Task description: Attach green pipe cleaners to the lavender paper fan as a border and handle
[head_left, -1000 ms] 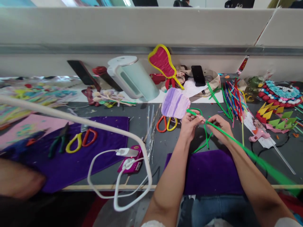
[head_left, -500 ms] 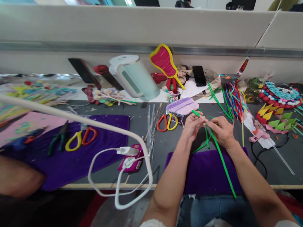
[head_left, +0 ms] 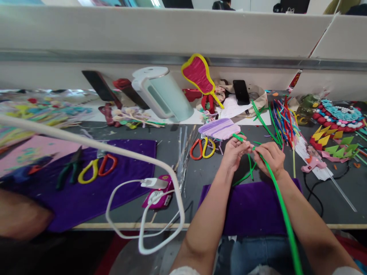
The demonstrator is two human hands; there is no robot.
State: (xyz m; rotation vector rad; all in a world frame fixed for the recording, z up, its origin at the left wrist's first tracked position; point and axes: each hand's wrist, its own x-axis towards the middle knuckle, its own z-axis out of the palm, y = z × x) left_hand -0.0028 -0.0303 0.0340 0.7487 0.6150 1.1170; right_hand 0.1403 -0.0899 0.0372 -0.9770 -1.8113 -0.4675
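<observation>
My left hand [head_left: 235,152] pinches the wrapped end of a green pipe cleaner [head_left: 282,204], whose coiled tip pokes out past the fingers. Close beside it on the right, my right hand [head_left: 270,157] is closed on the same green strand, which trails down over my right forearm toward the bottom edge. Just behind my left hand lies a striped lilac and pink fuzzy piece [head_left: 219,129]. Scissors with red and yellow handles [head_left: 208,148] rest to the left. Under my forearms is a folded purple cloth [head_left: 255,208].
A pale kettle [head_left: 169,93] and a phone [head_left: 241,92] stand at the back. Colourful pipe cleaners [head_left: 286,118] and a pink glue gun [head_left: 314,164] lie right. A white cable [head_left: 137,154] crosses the left foreground. Another person's arm [head_left: 23,215] shows at far left.
My right hand has shifted slightly right, away from my left. The green strand's loose length has swung toward the camera and now reaches the bottom edge.
</observation>
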